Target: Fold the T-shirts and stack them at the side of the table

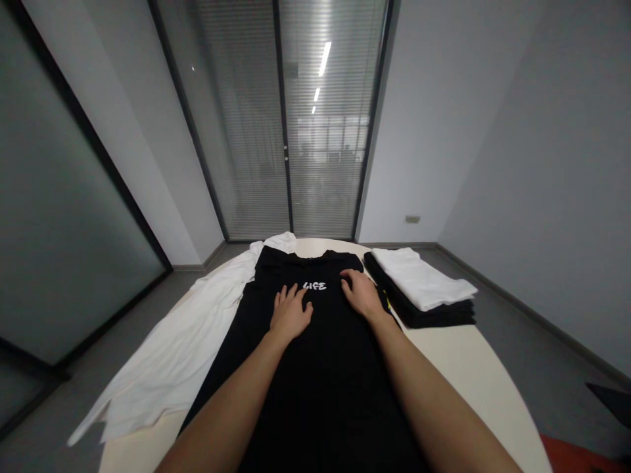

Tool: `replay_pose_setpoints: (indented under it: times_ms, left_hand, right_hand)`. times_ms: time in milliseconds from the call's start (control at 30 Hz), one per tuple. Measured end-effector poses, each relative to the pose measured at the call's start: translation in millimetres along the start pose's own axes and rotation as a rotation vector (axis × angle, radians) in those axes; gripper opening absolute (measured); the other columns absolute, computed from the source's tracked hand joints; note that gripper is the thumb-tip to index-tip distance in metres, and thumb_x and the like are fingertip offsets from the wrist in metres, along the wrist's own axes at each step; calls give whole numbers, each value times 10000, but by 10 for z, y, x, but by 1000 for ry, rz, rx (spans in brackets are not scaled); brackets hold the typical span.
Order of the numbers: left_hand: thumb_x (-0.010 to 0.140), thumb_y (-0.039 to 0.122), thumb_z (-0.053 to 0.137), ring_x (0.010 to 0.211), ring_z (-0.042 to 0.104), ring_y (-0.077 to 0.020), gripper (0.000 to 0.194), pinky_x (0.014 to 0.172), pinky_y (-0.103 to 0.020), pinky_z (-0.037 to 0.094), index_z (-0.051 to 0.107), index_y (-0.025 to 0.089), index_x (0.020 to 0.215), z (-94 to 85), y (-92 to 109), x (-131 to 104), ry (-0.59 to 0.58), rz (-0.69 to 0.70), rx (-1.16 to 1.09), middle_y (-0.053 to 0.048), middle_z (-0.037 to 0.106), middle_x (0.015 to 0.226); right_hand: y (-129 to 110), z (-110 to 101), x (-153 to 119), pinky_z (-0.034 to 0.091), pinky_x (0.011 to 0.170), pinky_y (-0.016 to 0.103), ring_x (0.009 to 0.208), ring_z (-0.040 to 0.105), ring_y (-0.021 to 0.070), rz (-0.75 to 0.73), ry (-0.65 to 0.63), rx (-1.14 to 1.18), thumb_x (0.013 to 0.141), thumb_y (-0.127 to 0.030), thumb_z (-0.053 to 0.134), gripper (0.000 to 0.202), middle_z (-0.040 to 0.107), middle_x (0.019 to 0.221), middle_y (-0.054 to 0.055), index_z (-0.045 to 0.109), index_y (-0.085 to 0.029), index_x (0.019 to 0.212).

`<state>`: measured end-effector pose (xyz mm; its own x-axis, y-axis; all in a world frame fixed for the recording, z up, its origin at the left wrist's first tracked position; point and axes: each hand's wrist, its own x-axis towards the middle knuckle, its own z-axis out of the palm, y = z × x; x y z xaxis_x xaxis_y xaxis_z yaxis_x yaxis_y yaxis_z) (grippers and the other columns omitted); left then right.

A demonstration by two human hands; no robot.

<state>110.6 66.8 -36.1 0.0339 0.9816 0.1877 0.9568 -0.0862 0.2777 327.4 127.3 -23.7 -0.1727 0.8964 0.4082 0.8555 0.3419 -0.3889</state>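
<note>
A black T-shirt [330, 368] with white lettering on its chest lies spread out, its neckline at the far end. My left hand [292, 312] rests flat on the chest, fingers spread, just beside the lettering. Over on the shirt's right side, my right hand [362, 293] touches the cloth near the sleeve with its fingers slightly curved and apart. Neither hand appears to grip anything. The shirt's lower end runs out of view between my forearms.
White garments [182, 341] lie loosely along the left of the pale table [458, 368]. To the right, a folded white cloth [419, 276] tops a stack of folded black clothes [438, 316]. Glass doors [325, 177] with blinds stand beyond the table.
</note>
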Motion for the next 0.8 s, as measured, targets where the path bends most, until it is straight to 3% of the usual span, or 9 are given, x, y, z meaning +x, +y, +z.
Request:
replay_pose_setpoints:
  times_ms: [200, 333, 467, 600, 800]
  left_hand:
    - [948, 355, 513, 1374, 439, -275, 420, 1139, -386, 350, 591, 213, 1335, -186, -154, -18, 38, -18, 37, -81, 505, 1479]
    - [951, 271, 446, 1263, 505, -310, 376, 1042, -439, 429, 591, 175, 1285, -445, -401, -115, 120, -145, 129, -136, 529, 1381]
    - [931, 246, 431, 1201, 542, -360, 404, 871, -440, 514, 520, 131, 1308, -684, -693, -256, 136, -293, 207, -199, 531, 1289]
    - [950, 231, 368, 1038, 648, -369, 363, 768, -453, 530, 492, 109, 1268, -817, -923, -362, 60, -388, 258, -215, 586, 1195]
    - [956, 316, 428, 1025, 671, -394, 357, 787, -470, 523, 503, 82, 1216, -862, -993, -444, -60, -414, 321, -220, 669, 1094]
  right_hand:
    - [-128, -97, -60, 418, 979, 332, 1140, 552, 229, -132, -236, -87, 966, -255, 507, 238, 641, 1223, 85, 685, -212, 1118]
    - [-122, -246, -154, 419, 987, 319, 1160, 549, 225, -161, -333, -150, 963, -227, 510, 274, 613, 1276, 101, 667, -207, 1186]
    - [-81, -523, -316, 454, 918, 310, 1113, 589, 241, -62, -350, -268, 922, -212, 559, 244, 641, 1195, 130, 661, -175, 1140]
    - [-78, -822, -502, 491, 815, 326, 1025, 667, 267, 53, -506, -351, 909, -269, 576, 202, 702, 1097, 126, 674, -190, 1067]
    - [-254, -991, -800, 519, 815, 394, 1061, 692, 335, 264, -490, -579, 945, -139, 443, 335, 677, 1162, 232, 593, -102, 1242]
